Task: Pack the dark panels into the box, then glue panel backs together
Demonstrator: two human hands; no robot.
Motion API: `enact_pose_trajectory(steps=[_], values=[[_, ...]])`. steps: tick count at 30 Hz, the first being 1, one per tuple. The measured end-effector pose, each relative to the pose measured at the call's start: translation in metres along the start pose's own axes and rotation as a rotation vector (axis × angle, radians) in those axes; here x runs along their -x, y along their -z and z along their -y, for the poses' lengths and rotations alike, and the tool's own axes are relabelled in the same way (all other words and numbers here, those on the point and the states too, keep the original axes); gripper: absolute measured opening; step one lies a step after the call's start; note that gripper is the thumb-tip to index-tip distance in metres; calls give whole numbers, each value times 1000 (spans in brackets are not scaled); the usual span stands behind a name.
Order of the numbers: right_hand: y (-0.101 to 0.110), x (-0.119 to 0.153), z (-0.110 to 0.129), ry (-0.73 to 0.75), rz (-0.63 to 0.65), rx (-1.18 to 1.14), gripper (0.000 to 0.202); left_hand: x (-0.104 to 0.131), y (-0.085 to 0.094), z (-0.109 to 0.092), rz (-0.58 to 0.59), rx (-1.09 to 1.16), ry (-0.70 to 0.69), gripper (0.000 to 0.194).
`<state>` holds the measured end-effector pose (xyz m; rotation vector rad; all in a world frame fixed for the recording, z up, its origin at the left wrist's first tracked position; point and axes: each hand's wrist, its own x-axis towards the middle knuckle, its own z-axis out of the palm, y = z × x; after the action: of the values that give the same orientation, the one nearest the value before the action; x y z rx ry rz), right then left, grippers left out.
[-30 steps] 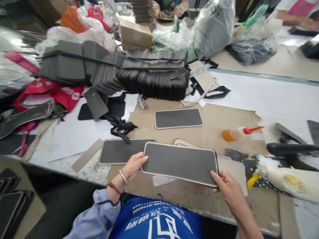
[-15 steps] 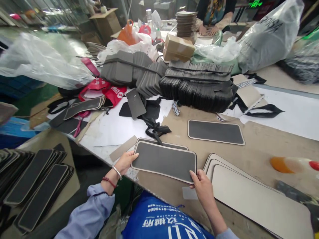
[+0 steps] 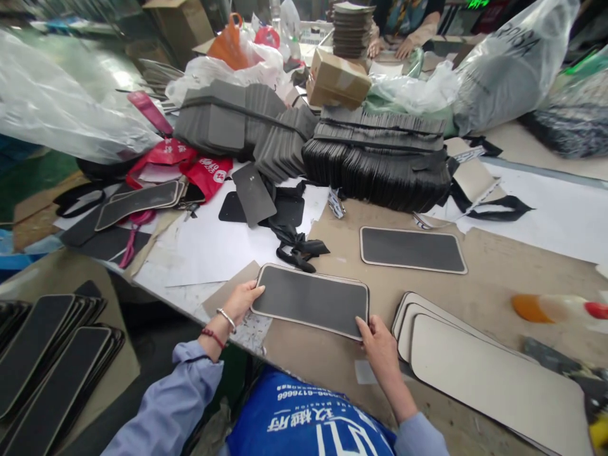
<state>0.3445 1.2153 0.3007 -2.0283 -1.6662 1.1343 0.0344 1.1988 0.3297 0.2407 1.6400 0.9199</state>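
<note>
A flat dark grey panel [image 3: 311, 297] with a pale border and rounded corners lies level in front of me, another edge just showing behind it. My left hand [image 3: 243, 297] pinches its left end, thumb on top. At the right end, my right hand [image 3: 377, 335] grips the lower corner with the thumb on the face. A similar single panel [image 3: 413, 249] rests on the brown board further right. Close to my right hand is a stack of larger beige panels [image 3: 494, 373]. Black fabric strips [image 3: 299, 248] lie just beyond the held panel.
Bundled grey pieces [image 3: 223, 123] and a bundle of black-edged pieces [image 3: 375, 164] stand across the back. Stacked dark panels [image 3: 52, 373] sit at lower left. A bottle with orange liquid [image 3: 546, 310] lies at right. Another person's hands [image 3: 403, 47] are at the far table.
The panel in my hands has moved slightly up and left, now nearly covering the one behind it, which showed more before. The view has shifted a little.
</note>
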Motion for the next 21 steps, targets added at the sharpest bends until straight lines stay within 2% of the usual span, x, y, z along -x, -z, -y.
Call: enact_pose_trajectory(steps=[4, 8, 12, 15, 21], values=[[-6, -4, -6, 34, -22, 150, 40, -7, -1, 5, -37, -41, 0, 4], [-3, 0, -2, 50, -43, 143, 39, 1, 0, 1, -1, -55, 15, 8], [0, 0, 5, 79, -74, 116, 35, 6, -1, -5, -21, -44, 31, 12], [-3, -6, 0, 53, -60, 146, 31, 4, -6, -6, -52, -50, 61, 3], [-8, -14, -5, -6, 4, 273, 24, -2, -12, -4, -94, -79, 74, 16]])
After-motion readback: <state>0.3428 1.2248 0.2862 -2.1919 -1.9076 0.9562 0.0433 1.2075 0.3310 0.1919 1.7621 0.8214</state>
